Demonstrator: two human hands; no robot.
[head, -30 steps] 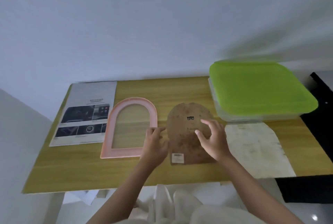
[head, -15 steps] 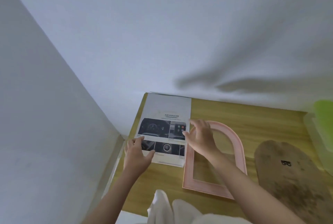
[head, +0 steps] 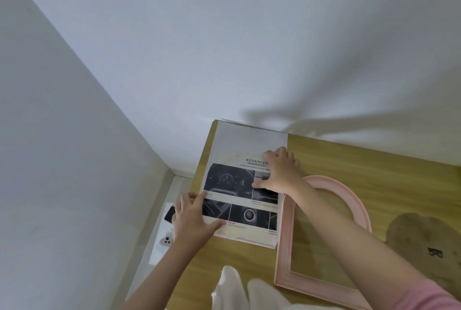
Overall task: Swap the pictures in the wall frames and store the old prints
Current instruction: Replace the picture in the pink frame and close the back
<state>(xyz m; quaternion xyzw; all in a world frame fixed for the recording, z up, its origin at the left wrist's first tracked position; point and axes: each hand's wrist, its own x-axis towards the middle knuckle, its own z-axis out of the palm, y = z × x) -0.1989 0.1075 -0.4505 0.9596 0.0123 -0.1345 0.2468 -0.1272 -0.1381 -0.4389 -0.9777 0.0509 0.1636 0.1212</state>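
Pale grey walls meet in a corner behind a light wooden bench (head: 349, 160), which fills the lower right of the view. At the bench's far left corner lies a white printed sheet of paper (head: 239, 185) headed "ADVANCED", with dark photographs of car dashboard details in a grid below the heading. Both hands are on this sheet. The left hand (head: 193, 219) lies at the sheet's left edge, thumb on top of the paper and fingers spread at the margin; whether the fingers curl under the edge cannot be told. The right hand (head: 280, 172) presses flat on the sheet's right side, fingers extended over one of the photographs, with a pink sleeve showing at the lower right.

Just beside the sheet, on its right, an arch-shaped pink wooden picture frame (head: 284, 254) lies flat on the bench, the wood grain showing through its opening; the right forearm crosses above it. Further right lies a brown arch-shaped backing board (head: 424, 239) with a small black hanger fitting. On the floor left of the bench sits a white box (head: 163, 237) printed with dark shapes.
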